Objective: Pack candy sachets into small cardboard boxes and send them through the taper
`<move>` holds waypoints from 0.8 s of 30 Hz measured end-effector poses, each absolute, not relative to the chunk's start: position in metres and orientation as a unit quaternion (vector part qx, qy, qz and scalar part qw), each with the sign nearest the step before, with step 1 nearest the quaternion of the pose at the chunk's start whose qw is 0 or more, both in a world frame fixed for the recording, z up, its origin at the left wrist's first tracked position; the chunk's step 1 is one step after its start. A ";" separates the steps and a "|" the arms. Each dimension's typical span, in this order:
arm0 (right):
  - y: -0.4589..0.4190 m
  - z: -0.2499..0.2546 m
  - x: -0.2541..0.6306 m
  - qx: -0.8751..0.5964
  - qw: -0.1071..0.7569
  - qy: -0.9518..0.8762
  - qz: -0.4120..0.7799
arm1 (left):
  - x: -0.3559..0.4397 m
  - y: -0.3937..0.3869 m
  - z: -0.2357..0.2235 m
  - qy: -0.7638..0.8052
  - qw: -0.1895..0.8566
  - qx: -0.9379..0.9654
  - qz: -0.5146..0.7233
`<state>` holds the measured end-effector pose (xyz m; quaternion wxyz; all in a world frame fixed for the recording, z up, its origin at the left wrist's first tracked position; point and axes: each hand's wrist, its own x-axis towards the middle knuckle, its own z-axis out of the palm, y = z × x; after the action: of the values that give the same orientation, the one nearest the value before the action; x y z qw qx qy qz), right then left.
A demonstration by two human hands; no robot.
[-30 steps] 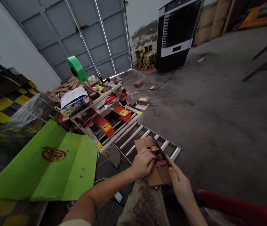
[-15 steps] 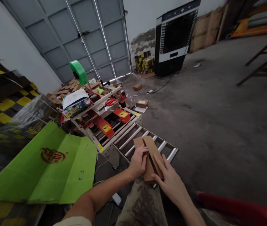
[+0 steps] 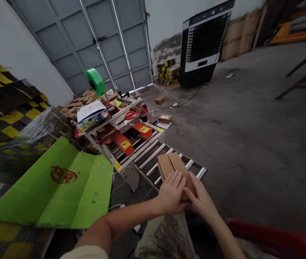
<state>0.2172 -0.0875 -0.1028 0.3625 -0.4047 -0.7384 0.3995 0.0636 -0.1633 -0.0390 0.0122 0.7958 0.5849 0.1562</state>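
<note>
I am holding my left hand (image 3: 171, 192) palm-down, fingers extending forward, while my right hand (image 3: 202, 201) is curving beside it, thumb pointing inward.

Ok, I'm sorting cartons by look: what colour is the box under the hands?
The box is brown, showing best in the head view.

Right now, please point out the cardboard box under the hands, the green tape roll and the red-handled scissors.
Cardboard box (image 3: 178, 163): head view, top flap.
Green tape roll (image 3: 99, 80): head view, outer surface.
Red-handled scissors (image 3: 130, 114): head view, handles.
</note>
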 end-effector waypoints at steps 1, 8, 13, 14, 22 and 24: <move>-0.088 -0.101 0.216 -0.419 0.380 -0.726 0.391 | 0.066 -0.161 -0.042 0.595 -0.001 0.789 0.155; -0.098 -0.093 0.239 -0.456 0.365 -0.658 0.476 | 0.037 -0.114 -0.060 0.673 -0.037 0.719 0.170; -0.115 -0.108 0.276 -0.510 0.344 -0.587 0.527 | -0.058 -0.047 -0.040 0.787 -0.042 0.603 0.125; -0.120 -0.113 0.282 -0.520 0.346 -0.572 0.532 | -0.078 -0.034 -0.031 0.799 -0.045 0.588 0.115; -0.175 -0.164 0.304 -0.576 0.325 -0.476 0.579 | -0.082 -0.050 -0.040 0.811 -0.047 0.576 0.093; -0.187 -0.174 0.307 -0.590 0.303 -0.463 0.588 | -0.044 -0.091 -0.082 0.738 0.029 0.670 0.078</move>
<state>0.3065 -0.1866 -0.1740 0.3026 -0.5900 -0.4635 0.5879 -0.0440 -0.0905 -0.0819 0.0294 0.6696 0.7381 0.0782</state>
